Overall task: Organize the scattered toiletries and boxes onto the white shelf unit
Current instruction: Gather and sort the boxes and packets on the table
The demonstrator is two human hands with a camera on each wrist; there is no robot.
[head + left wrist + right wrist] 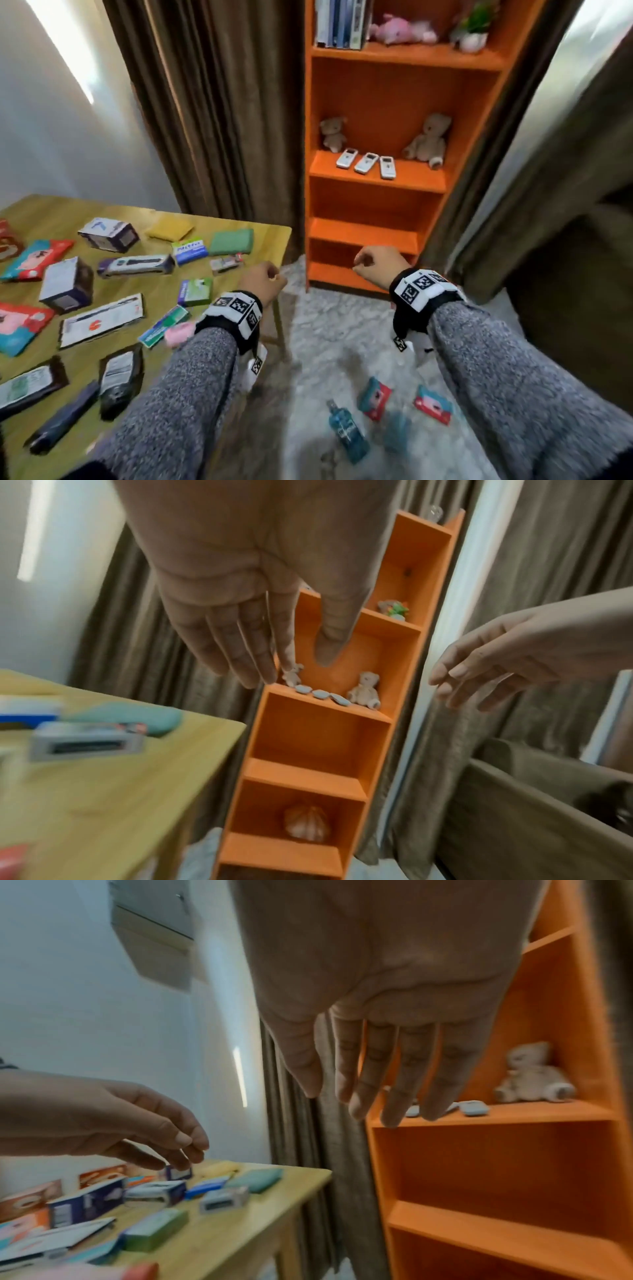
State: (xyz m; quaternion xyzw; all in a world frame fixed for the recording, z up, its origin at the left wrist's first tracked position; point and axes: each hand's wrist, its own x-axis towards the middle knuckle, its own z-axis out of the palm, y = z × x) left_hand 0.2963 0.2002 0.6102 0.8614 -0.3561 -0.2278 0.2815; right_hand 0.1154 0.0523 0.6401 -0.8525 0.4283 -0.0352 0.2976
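Several toiletry boxes and packets lie scattered on a wooden table [263,240] at the left, among them a green box [195,291], a blue-and-white box [189,250] and a purple tube box [137,265]. My left hand [265,279] hovers over the table's right corner with its fingers relaxed and nothing in it. My right hand [375,263] hangs empty in front of the low shelves of an orange shelf unit [376,102]. The wrist views show both hands, left [246,653] and right [369,1074], with loose straight fingers. No white shelf unit is in view.
On the grey rug [325,325] lie a blue bottle [346,431] and two red-and-teal packets [373,397] [433,404]. The orange unit holds teddy bears [428,140], three white remotes [366,162], books and a plant. Brown curtains [212,102] flank it.
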